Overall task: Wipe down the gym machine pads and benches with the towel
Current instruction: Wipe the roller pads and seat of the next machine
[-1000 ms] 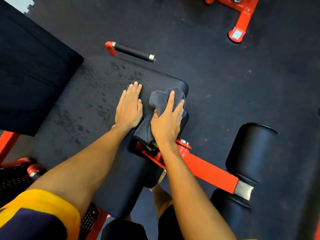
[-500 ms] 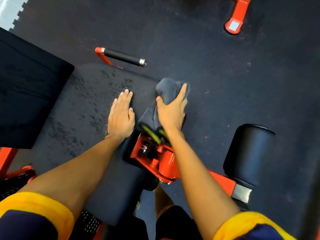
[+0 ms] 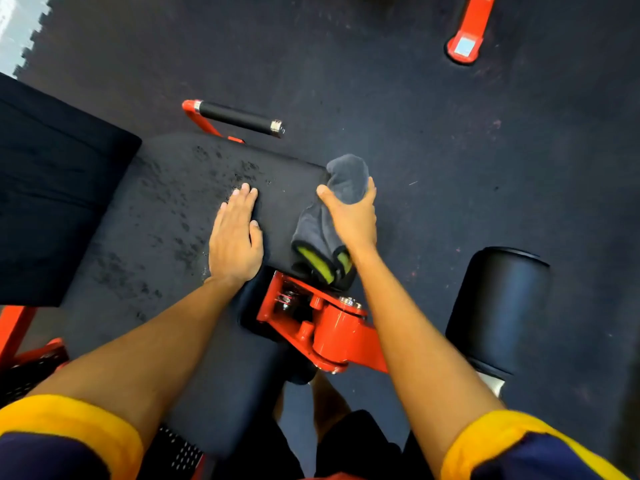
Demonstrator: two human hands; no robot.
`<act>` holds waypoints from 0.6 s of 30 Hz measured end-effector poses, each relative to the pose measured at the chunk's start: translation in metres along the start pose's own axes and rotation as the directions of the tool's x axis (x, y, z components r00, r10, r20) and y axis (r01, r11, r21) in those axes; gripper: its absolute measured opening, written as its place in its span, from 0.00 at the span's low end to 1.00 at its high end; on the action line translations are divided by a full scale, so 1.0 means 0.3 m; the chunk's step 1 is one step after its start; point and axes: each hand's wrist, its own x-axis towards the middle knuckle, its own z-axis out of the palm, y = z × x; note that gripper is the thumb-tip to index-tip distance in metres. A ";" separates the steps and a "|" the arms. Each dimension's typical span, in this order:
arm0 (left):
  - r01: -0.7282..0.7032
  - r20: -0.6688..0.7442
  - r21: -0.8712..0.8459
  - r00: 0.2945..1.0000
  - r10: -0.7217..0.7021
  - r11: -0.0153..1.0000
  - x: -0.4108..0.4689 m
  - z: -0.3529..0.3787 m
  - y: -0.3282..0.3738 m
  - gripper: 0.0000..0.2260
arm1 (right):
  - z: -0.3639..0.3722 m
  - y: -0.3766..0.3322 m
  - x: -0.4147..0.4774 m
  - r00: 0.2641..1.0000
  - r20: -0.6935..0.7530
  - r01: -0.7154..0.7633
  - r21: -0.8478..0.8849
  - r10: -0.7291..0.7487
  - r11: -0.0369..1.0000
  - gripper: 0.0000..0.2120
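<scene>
Your right hand (image 3: 353, 220) wraps its grip round the grey towel (image 3: 346, 178) at the padded surface's (image 3: 156, 220) edge, three o'clock of your left hand (image 3: 235, 237), which lies flat, fingers straight.

Both arms reach forward and down from the bottom of the view, forearms bare and elbows nearly straight, the left one angling in towards the middle. The left hand (image 3: 235, 237) lies palm down and flat on the pad (image 3: 156, 209), its fingers straight, close together and pointing away from the body, the thumb lying alongside the palm. The right hand (image 3: 353, 220) is near it on the right, back upward, thumb stretched out to the left and fingers curled over the far side of the towel (image 3: 346, 178) it grips. The hands do not touch.
</scene>
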 end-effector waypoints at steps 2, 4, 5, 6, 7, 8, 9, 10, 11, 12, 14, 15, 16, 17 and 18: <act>-0.002 0.003 0.001 1.000 0.002 1.000 -0.003 -0.001 0.003 0.26 | 0.049 0.046 -0.098 0.998 -0.022 0.061 -0.084 -0.064 0.995 0.54; 0.001 0.003 0.004 1.000 -0.001 1.000 0.000 -0.003 0.003 0.26 | 0.102 0.084 -0.184 0.983 -0.021 0.171 -0.237 -0.181 0.956 0.54; 0.004 0.006 0.002 1.000 -0.004 1.000 0.001 -0.003 0.002 0.25 | 0.124 0.094 -0.200 0.971 -0.019 0.220 -0.320 -0.238 0.921 0.53; 0.006 0.006 0.000 1.000 -0.006 1.000 0.000 -0.003 0.004 0.25 | 0.137 0.092 -0.196 0.961 -0.009 0.252 -0.386 -0.276 0.888 0.53; 0.005 0.004 0.000 1.000 -0.005 1.000 0.001 -0.003 0.007 0.25 | 0.145 0.077 -0.172 0.956 0.001 0.266 -0.435 -0.295 0.861 0.52; 0.000 0.000 0.002 1.000 0.000 1.000 0.000 -0.004 0.008 0.25 | 0.150 0.054 -0.140 0.954 0.009 0.269 -0.470 -0.300 0.841 0.50; -0.004 -0.006 0.001 1.000 0.004 1.000 0.001 -0.004 0.009 0.25 | 0.149 0.022 -0.107 0.951 0.012 0.271 -0.511 -0.308 0.816 0.49; -0.004 -0.012 -0.004 1.000 0.004 1.000 0.005 -0.004 0.008 0.25 | 0.147 -0.013 -0.074 0.945 0.018 0.281 -0.560 -0.328 0.779 0.47; -0.003 -0.018 -0.009 1.000 0.003 1.000 0.002 -0.004 0.005 0.25 | 0.147 -0.045 -0.049 0.932 0.038 0.306 -0.616 -0.361 0.725 0.45; -0.001 -0.021 -0.012 1.000 0.001 1.000 -0.001 -0.002 0.003 0.25 | 0.144 -0.075 -0.032 0.912 0.082 0.349 -0.671 -0.403 0.654 0.43; 0.001 -0.031 -0.018 1.000 -0.002 1.000 -0.005 -0.001 0.006 0.25 | 0.140 -0.126 -0.024 0.846 0.240 0.478 -0.736 -0.476 0.479 0.39; 0.006 -0.034 -0.024 0.999 -0.006 1.000 0.000 -0.002 0.008 0.25 | 0.136 -0.142 -0.035 0.807 0.327 0.542 -0.740 -0.491 0.398 0.38; 0.017 -0.033 -0.039 0.999 -0.018 0.999 0.001 -0.001 0.005 0.26 | 0.131 -0.145 -0.060 0.772 0.397 0.590 -0.738 -0.497 0.327 0.38; 0.036 -0.025 -0.061 0.999 -0.038 0.997 0.000 0.000 0.002 0.26 | 0.129 -0.133 -0.093 0.741 0.448 0.624 -0.735 -0.500 0.267 0.38; 0.053 -0.021 -0.089 0.998 -0.055 0.995 -0.003 -0.003 -0.001 0.26 | 0.129 -0.108 -0.134 0.719 0.489 0.645 -0.735 -0.495 0.211 0.38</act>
